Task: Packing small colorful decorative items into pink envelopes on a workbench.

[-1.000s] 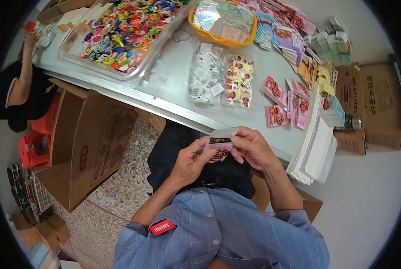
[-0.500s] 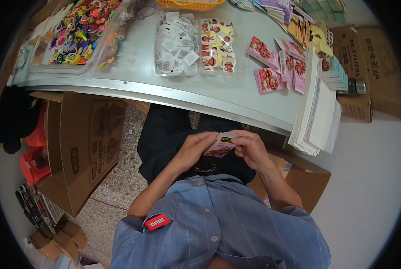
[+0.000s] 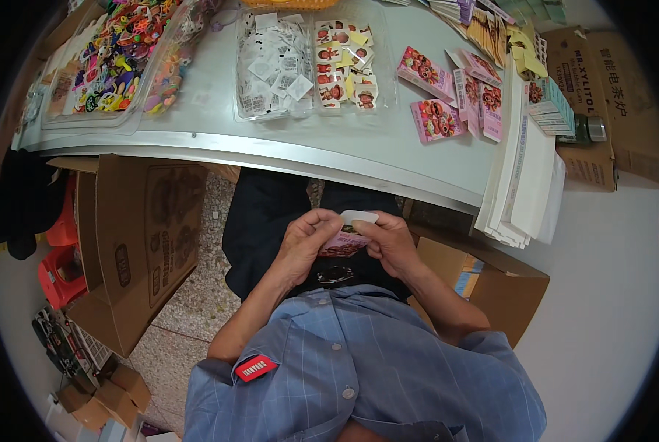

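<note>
Over my lap, just off the table's front edge, a small pink printed card box is held between both hands. My left hand grips its left side, thumb on top. My right hand pinches the other side, its thumb near the box's upper end. A white flap stands up at that end, between my fingertips. Whether anything is inside the box cannot be seen. More pink boxes of the same kind lie in a loose group on the table's right side.
On the table stand a clear tub of colourful small trinkets, and a clear tray with white packets beside picture stickers. White cartons line the right edge. Open cardboard boxes stand at left and right below.
Both hands have shifted slightly left with the pink box. The white flap now stands more upright and shows more of its face. My view has moved a little.
</note>
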Demonstrator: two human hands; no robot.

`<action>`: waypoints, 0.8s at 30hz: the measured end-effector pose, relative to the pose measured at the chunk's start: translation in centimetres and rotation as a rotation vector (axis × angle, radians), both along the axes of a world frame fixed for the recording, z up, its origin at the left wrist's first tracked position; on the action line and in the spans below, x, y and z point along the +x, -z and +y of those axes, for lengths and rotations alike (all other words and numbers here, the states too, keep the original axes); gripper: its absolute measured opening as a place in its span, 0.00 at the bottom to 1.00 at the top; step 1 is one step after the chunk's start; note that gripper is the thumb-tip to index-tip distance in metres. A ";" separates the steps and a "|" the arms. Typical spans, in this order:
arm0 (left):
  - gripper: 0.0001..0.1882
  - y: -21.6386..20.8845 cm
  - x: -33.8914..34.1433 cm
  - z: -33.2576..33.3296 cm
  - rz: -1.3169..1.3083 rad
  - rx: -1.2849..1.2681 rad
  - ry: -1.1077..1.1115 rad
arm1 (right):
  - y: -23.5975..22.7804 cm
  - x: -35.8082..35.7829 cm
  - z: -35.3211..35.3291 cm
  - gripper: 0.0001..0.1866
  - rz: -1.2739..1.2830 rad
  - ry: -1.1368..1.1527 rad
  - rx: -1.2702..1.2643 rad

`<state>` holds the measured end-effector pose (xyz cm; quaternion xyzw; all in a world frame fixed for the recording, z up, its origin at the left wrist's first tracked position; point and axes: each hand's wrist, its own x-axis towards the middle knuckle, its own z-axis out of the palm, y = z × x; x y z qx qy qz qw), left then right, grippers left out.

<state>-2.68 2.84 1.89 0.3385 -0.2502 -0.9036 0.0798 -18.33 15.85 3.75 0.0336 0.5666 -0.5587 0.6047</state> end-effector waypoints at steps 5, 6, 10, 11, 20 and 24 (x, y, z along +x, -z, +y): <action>0.05 1.0 0.5 -0.2 0.035 0.112 -0.026 | 0.2 0.9 -0.7 0.12 0.058 -0.039 0.007; 0.06 1.4 0.6 -0.4 0.055 0.141 -0.008 | 0.3 1.0 -0.7 0.13 0.062 -0.056 0.006; 0.08 1.7 0.6 -1.1 0.072 0.174 0.022 | 0.8 0.6 -0.9 0.15 0.066 -0.091 -0.050; 0.08 1.5 0.5 -1.2 0.052 0.094 -0.004 | 1.1 0.3 -0.7 0.15 0.025 -0.080 -0.107; 0.11 0.9 1.4 -2.5 0.006 -1.158 0.111 | 2.4 -1.0 -0.7 0.12 0.341 -0.241 -0.355; 0.11 0.1 1.5 -2.3 -0.099 -0.990 0.119 | 1.7 -0.9 -1.2 0.11 0.402 -0.290 -0.308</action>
